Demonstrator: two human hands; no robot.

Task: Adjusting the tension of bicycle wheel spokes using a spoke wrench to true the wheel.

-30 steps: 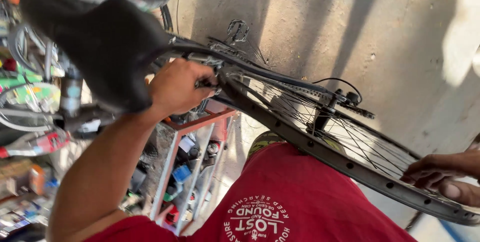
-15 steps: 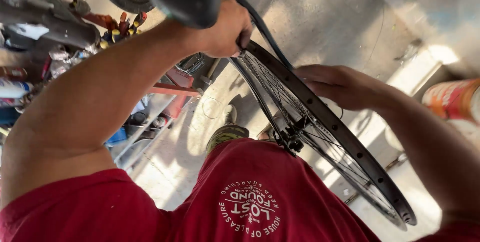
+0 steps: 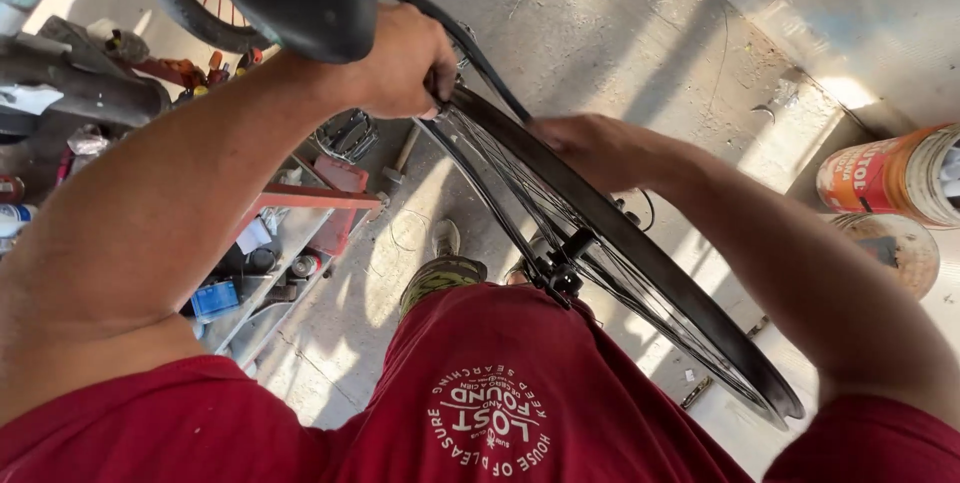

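Concrete floor (image 3: 620, 33) below me, a red shelf rack (image 3: 300, 213) at left. My left hand (image 3: 405, 58) is clenched on the bicycle wheel (image 3: 600, 253) rim near its top; the right hand (image 3: 590, 148) lies over the rim just beside, probably gripping it

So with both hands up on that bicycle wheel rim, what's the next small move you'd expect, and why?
Probably sliding the right hand further down the wheel, pressing the tyre along the rim. The left hand grips the top of the rim, seemingly anchoring it, while the right lies flat on the edge just below; the hub rests near the person's waist, and the lower rim has no hand on it.
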